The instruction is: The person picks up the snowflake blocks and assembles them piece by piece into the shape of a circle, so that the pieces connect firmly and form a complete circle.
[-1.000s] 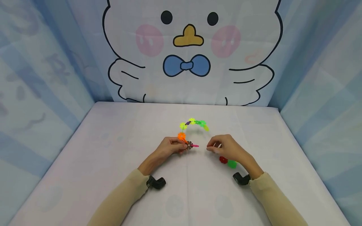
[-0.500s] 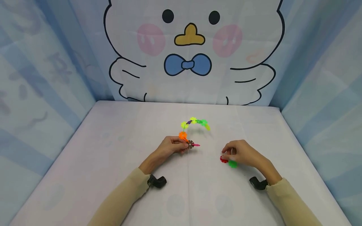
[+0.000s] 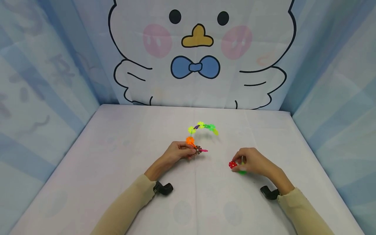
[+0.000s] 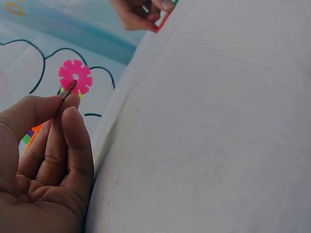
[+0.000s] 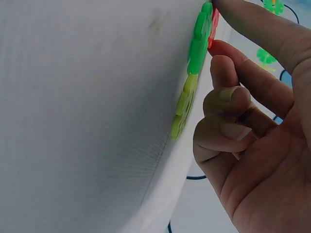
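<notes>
My left hand (image 3: pixel 179 150) pinches a brown snowflake disc (image 3: pixel 198 150) between thumb and fingers. A pink disc (image 4: pixel 75 77) is slotted onto its free side. From the held disc a chain curves away through an orange disc (image 3: pixel 190 140), yellow discs (image 3: pixel 192 130) and green discs (image 3: pixel 211 127). To the right, my right hand (image 3: pixel 251 160) holds a red snowflake disc (image 3: pixel 232 164) by its edges between thumb and forefinger, low at the table. Just beside the red one lie a green disc (image 5: pixel 197 56) and a yellow-green disc (image 5: pixel 184 107), partly hidden by the hand in the head view.
A pale cloth covers the table (image 3: pixel 117 137). Behind it hangs a printed curtain (image 3: pixel 194 91), with blue curtains on both sides. Black wrist cameras (image 3: pixel 164 188) stick out from both wrists.
My right hand has moved right and toward me, down to the loose discs, and has taken hold of the red one. My left hand stays almost still with the chain.
</notes>
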A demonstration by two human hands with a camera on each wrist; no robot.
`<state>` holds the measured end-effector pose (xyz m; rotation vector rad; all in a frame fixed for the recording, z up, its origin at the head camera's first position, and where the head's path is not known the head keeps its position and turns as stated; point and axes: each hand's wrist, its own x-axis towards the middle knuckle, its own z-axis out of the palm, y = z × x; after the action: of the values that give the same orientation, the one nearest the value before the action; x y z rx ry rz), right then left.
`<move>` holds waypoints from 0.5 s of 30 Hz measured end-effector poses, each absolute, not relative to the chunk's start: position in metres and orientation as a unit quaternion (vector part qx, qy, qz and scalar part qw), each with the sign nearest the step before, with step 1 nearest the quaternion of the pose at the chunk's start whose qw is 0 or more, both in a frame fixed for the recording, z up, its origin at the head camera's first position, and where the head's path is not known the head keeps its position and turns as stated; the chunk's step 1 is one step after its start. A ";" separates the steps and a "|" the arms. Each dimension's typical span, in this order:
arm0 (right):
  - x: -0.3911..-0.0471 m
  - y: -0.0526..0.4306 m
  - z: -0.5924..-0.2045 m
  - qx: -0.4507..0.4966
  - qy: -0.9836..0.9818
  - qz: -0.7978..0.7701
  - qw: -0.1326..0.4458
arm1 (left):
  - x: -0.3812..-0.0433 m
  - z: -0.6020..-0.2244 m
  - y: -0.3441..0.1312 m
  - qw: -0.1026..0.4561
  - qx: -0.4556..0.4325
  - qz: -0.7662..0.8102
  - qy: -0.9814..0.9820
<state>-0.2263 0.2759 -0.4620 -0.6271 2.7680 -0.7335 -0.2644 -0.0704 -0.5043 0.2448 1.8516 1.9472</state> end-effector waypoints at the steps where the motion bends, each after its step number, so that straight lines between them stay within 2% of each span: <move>1: -0.226 0.276 -0.462 -0.212 0.939 -0.250 0.106 | -0.264 -0.504 -0.070 0.220 0.089 0.704 0.670; 15: -0.225 0.274 -0.461 -0.206 0.931 -0.277 0.116 | -0.263 -0.501 -0.071 0.224 0.084 0.711 0.662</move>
<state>-0.2251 0.2736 -0.4608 -0.6037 2.7272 -0.8119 -0.2627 -0.0711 -0.5008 0.2330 1.8262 1.9615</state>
